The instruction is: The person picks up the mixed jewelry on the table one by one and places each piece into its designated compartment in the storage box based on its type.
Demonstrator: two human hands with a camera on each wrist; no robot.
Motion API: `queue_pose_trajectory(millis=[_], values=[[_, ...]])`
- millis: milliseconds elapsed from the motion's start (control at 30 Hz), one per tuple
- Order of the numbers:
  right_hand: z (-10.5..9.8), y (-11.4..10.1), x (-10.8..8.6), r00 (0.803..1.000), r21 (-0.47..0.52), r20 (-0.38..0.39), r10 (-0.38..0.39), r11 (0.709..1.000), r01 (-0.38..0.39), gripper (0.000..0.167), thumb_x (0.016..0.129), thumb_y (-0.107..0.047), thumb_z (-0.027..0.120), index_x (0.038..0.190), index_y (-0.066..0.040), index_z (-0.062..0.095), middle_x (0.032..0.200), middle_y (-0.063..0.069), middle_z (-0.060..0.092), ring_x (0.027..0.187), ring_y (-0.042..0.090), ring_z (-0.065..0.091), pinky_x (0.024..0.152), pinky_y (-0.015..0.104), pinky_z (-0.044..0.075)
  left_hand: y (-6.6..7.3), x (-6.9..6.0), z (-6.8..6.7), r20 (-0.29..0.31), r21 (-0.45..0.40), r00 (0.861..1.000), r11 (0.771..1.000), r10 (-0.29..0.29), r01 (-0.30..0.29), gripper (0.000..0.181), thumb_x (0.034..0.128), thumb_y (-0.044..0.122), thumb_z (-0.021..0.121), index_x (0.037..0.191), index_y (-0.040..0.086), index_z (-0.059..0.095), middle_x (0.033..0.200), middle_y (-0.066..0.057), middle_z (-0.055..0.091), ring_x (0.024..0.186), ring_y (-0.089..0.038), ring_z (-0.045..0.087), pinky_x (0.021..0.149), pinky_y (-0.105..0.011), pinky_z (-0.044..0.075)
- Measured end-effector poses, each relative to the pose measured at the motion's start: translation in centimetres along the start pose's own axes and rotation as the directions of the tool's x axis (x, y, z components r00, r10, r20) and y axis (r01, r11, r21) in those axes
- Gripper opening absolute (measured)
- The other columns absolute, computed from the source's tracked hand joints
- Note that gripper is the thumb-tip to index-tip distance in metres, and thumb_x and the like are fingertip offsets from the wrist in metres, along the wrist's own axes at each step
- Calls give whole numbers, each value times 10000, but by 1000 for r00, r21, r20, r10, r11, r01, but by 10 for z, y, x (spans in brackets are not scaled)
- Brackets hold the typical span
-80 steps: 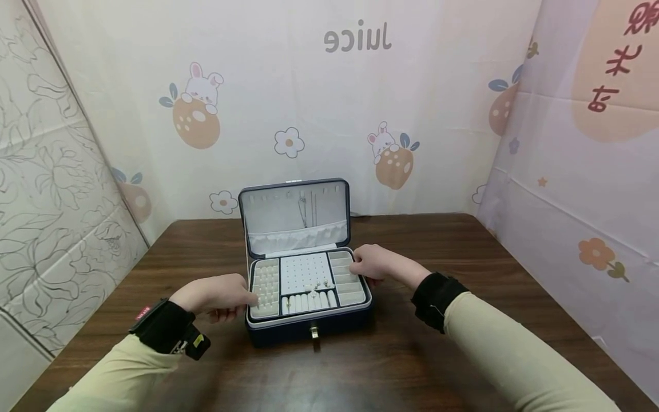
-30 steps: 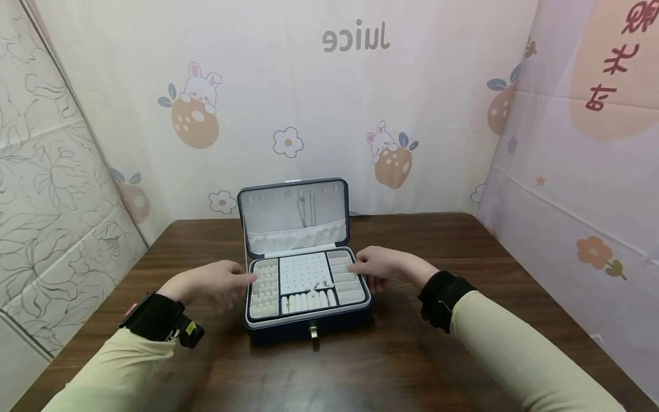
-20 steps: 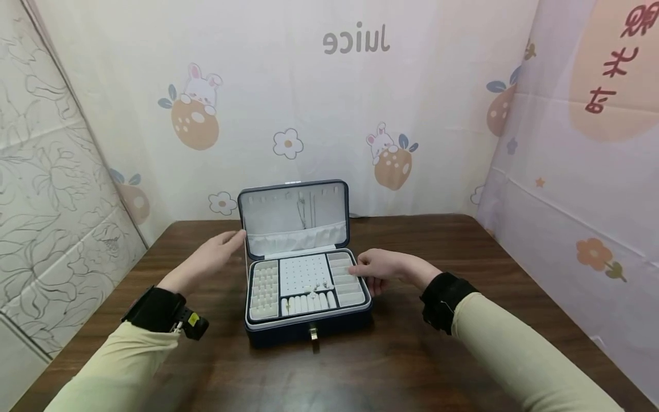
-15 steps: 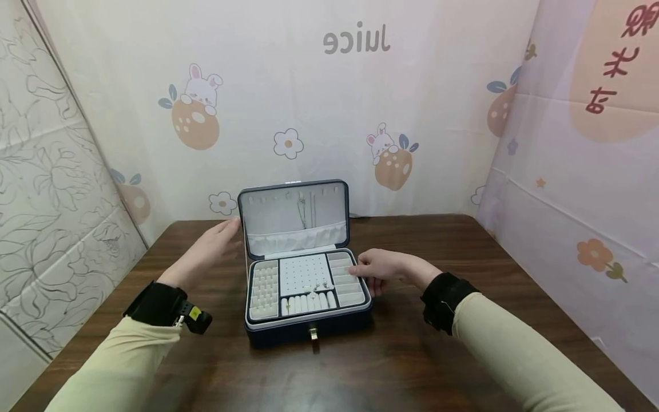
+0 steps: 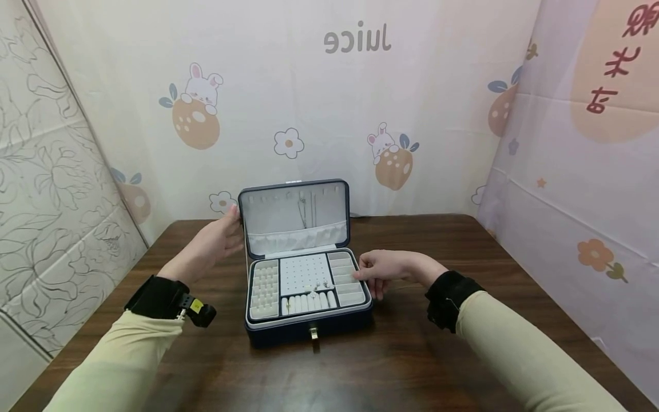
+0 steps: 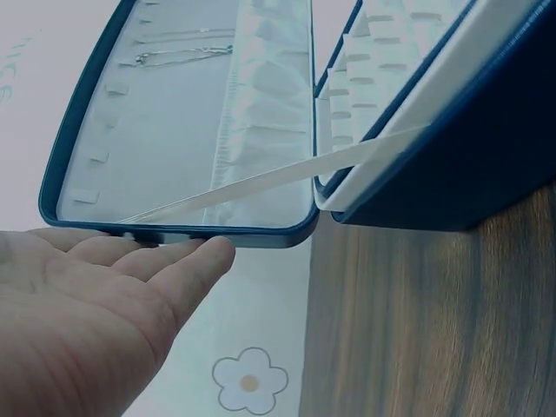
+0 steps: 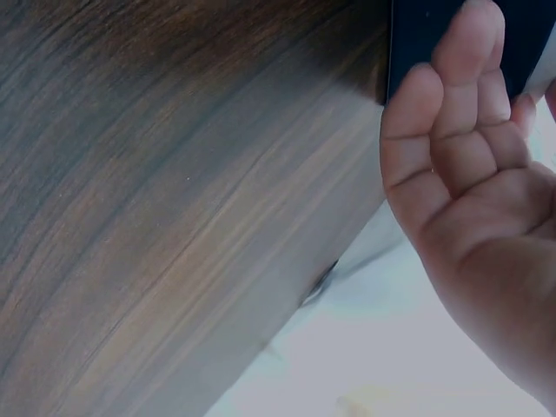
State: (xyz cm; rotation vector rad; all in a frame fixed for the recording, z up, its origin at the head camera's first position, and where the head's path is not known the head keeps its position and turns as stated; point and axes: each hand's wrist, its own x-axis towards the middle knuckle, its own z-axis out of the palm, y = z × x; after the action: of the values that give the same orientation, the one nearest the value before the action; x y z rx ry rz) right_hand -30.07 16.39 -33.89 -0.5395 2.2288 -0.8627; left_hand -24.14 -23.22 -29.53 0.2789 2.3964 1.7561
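Observation:
A navy jewelry box (image 5: 278, 336) stands on the table, its lid (image 5: 273, 214) raised. Necklaces (image 5: 302, 213) hang inside the lid. My left hand (image 5: 206, 249) touches the lid's left edge from outside; in the left wrist view its straight fingers (image 6: 187, 265) lie along that edge. At the box's right side, my right hand (image 5: 396, 267) has its thumb over the rim and its fingers curved against the outer wall. The right wrist view shows those fingers (image 7: 413, 117) by the dark side. Inside, a pale tray holds a pegboard (image 5: 304, 272), ring rolls (image 5: 308, 302) and small compartments (image 5: 265, 286).
A gold clasp (image 5: 314, 333) hangs on the box's front. A pale ribbon strap (image 6: 287, 180) links lid and box on the left. The brown wooden table (image 5: 412, 355) reaches back to a printed curtain (image 5: 443, 74), close behind the lid.
My left hand has left the box's left rim and risen to the lid's left edge. The right hand has shifted slightly outward along the right rim. Box and lid have stayed put.

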Motion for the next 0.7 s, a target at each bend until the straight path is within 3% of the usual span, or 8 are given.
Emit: queue_pose_trajectory(millis=[167, 367, 700], values=[[-2, 1, -1, 999, 9, 37, -14, 1000, 14, 294, 1032, -351, 612, 1004, -70, 531, 813, 122, 709, 680, 218, 700, 723, 405, 565, 1, -2, -2, 40, -60, 999, 998, 0, 2, 1012, 948, 800, 194, 1640, 86, -1, 1703, -169, 21, 1537, -395, 184, 1221, -508, 249], [-1, -1, -2, 1000, 10, 26, -16, 1000, 16, 291, 1030, -342, 620, 988, -70, 527, 805, 117, 699, 674, 222, 697, 715, 409, 569, 6, -5, -6, 86, -145, 996, 989, 0, 13, 1057, 933, 819, 179, 1631, 46, -1, 1697, -185, -7, 1546, -409, 118, 1240, -516, 173], [0, -2, -2, 1000, 14, 14, -19, 1000, 19, 288, 1026, -334, 628, 989, -72, 513, 800, 117, 693, 653, 212, 686, 673, 378, 562, 13, -13, -10, 146, -233, 989, 972, 21, 14, 1121, 906, 835, 98, 1605, -38, 13, 1679, -245, -6, 1549, -411, 74, 1240, -514, 144]])
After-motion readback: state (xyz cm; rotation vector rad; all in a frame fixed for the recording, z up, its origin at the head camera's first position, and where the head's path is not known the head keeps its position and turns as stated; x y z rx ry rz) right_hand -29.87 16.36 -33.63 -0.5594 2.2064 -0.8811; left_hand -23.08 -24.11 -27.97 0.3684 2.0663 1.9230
